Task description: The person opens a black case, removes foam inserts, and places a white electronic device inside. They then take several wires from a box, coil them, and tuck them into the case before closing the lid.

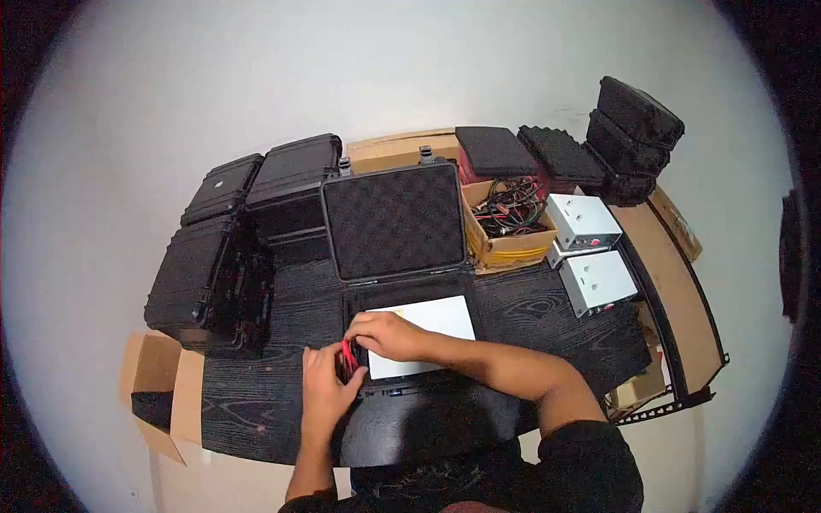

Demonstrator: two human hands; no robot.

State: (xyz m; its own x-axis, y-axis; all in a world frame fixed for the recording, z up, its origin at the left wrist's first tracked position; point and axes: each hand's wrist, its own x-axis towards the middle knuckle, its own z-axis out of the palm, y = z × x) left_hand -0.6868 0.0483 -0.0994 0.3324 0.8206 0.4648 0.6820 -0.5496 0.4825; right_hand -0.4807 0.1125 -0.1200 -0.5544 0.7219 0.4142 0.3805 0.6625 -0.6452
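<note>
Lower centre of frame, left hand (323,389) and right hand (386,333) pinch red cables (347,357); probably light, floppy, so grab the bundle's middle.

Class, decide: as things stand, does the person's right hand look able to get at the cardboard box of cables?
Probably yes. The right hand rests on the open case, and nothing stands between it and the cardboard box of cables beyond, to the right.

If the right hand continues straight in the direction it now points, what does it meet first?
The right hand points left, toward the red item at the left hand. It probably meets those first, though depth is unclear; the white sheet lies under it.
</note>
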